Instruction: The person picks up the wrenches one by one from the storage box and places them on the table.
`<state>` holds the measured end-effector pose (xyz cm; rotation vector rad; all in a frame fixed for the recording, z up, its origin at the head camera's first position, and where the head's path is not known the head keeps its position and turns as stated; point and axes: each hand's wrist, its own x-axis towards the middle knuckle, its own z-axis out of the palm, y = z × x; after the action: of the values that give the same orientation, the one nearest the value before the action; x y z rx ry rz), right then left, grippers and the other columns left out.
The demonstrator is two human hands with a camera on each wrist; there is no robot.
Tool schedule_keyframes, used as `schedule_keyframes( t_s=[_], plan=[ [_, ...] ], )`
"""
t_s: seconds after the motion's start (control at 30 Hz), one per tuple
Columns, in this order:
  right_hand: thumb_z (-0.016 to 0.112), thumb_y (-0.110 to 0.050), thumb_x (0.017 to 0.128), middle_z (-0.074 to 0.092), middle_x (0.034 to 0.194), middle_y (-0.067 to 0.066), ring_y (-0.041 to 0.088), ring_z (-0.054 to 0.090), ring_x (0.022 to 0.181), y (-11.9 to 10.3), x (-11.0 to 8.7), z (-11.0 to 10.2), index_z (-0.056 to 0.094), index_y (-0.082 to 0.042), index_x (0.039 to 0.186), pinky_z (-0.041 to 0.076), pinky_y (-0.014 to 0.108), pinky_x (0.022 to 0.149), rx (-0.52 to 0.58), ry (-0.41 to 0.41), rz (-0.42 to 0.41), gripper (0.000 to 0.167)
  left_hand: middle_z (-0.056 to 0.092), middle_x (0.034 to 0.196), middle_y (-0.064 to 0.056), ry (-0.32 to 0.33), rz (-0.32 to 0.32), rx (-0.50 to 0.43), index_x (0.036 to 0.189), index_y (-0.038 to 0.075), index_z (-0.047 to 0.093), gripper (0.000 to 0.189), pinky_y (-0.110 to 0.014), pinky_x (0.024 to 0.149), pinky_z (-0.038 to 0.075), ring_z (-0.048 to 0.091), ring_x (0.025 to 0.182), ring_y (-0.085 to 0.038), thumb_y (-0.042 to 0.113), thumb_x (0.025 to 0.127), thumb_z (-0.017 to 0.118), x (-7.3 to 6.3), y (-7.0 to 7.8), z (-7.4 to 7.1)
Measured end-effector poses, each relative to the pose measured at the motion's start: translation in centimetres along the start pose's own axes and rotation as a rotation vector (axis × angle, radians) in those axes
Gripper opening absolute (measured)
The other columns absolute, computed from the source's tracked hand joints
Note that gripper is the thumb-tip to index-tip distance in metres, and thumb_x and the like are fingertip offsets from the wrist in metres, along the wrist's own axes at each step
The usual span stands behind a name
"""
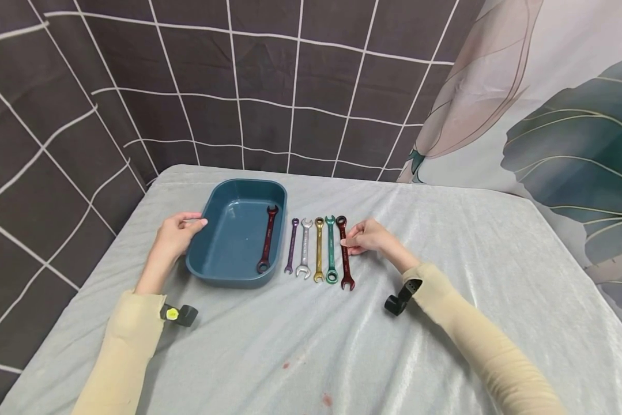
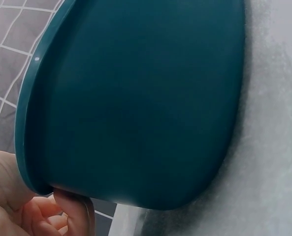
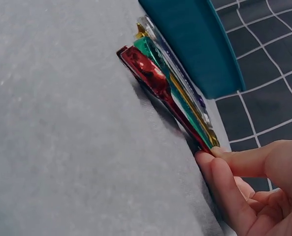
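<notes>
My left hand (image 1: 177,235) holds the left rim of a blue plastic basin (image 1: 227,242), thumb over the edge and fingers curled beneath the lip, as the left wrist view shows. One dark red wrench (image 1: 267,241) lies inside the basin along its right side. My right hand (image 1: 371,236) pinches another dark red wrench (image 1: 345,265) near its upper part, between thumb and fingertips. To its left, side by side, are a green wrench (image 1: 331,248), a gold wrench (image 1: 319,248), a silver wrench (image 1: 305,248) and a small purple wrench (image 1: 291,246).
A pale grey velvety cloth (image 1: 269,334) covers the table, with small reddish stains (image 1: 327,399) near the front. A dark gridded curtain (image 1: 269,75) hangs behind and to the left; a leaf-patterned curtain (image 1: 565,127) hangs at the right.
</notes>
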<state>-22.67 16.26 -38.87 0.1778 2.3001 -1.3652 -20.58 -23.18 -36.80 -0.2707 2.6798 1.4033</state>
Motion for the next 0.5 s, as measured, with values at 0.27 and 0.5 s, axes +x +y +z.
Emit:
schedule_keyframes(
  t_s=[0.27,0.5],
  plan=[
    [0.072,-0.007,0.084,0.061,0.063,0.000,0.005,0.059,0.051,0.12,-0.05,0.12,0.063,0.008,0.100,0.053,0.019,0.056,-0.042,0.029,0.015,0.024,0.058,0.118,-0.024,0.006,-0.010,0.006,0.136,-0.001,0.049,0.050,-0.021,0.059,0.044,0.052,0.072,-0.006,0.032,0.099,0.052,-0.06,0.06,0.14],
    [0.073,-0.010,0.084,0.063,0.063,0.001,0.006,0.061,0.051,0.22,-0.08,0.14,0.063,0.007,0.101,0.054,0.021,0.056,-0.070,0.051,0.020,0.026,0.058,0.115,-0.021,0.011,-0.013,0.003,0.136,-0.001,0.049,0.050,-0.021,0.058,0.043,0.050,0.067,-0.004,0.032,0.098,0.052,-0.09,0.10,0.14]
  ],
)
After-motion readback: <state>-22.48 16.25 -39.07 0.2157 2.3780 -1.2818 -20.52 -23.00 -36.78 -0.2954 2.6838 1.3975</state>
